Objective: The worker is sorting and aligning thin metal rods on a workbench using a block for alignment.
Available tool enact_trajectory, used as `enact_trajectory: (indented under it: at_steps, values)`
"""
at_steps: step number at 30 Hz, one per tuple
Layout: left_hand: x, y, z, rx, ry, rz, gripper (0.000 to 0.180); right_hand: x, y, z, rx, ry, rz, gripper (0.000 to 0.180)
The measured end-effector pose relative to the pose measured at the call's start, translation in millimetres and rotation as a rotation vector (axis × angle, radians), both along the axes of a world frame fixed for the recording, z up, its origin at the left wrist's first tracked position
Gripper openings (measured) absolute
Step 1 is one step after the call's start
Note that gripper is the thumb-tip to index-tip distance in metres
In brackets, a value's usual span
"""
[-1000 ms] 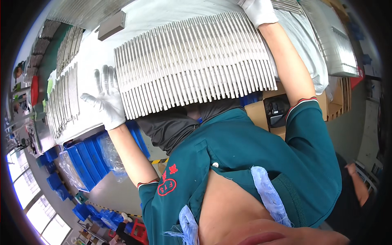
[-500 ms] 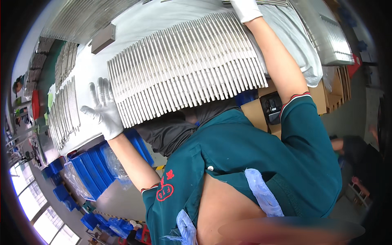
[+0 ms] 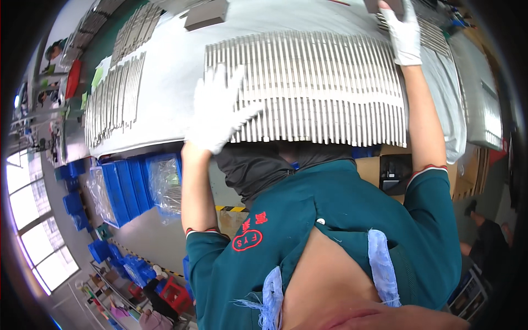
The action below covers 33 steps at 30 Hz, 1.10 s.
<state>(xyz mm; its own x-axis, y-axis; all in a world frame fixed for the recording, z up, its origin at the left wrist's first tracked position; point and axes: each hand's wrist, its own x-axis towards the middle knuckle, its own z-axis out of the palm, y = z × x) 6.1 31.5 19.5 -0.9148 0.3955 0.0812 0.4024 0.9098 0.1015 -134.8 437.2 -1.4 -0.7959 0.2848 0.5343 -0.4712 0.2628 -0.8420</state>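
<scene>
Glossy rods (image 3: 324,82), probably metal

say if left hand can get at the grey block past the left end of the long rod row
Probably yes: the left hand looks open, and the pale cloth left of the long rod row seems to leave a free path to the grey block.

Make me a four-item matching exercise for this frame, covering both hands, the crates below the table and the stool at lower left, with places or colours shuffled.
1. Left hand
2. Right hand
3. Crates
4. Stool

A. Red
B. At a grey block by the top edge
C. Blue
D. Over the left end of the wide row of metal rods

Pairs: 1-D, 2-B, 3-C, 4-A
</scene>
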Motion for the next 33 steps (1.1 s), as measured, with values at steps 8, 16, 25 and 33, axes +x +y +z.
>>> enact_trajectory:
  at_steps: [8, 16, 25, 33]
  values:
    - [-6.3, 18.7, -7.3, 0.07, 0.048, -0.135, 0.087, -12.8, 14.6, -15.7, 0.038, 0.009, -0.053, 0.071]
    - [-7.3, -33.2, -6.2, 0.044, 0.035, -0.023, 0.083, -14.6, 17.8, -20.0, 0.075, -0.036, -0.085, 0.067]
    - [-4.5, -10.5, -3.5, 0.102, 0.064, -0.142, 0.098, -14.6, 11.0, -19.6, 0.091, -0.022, -0.072, 0.067]
    - [-5.2, 10.8, -7.0, 0.139, 0.013, -0.2, 0.097, -17.7, 12.4, -20.5, 0.089, -0.027, -0.08, 0.066]
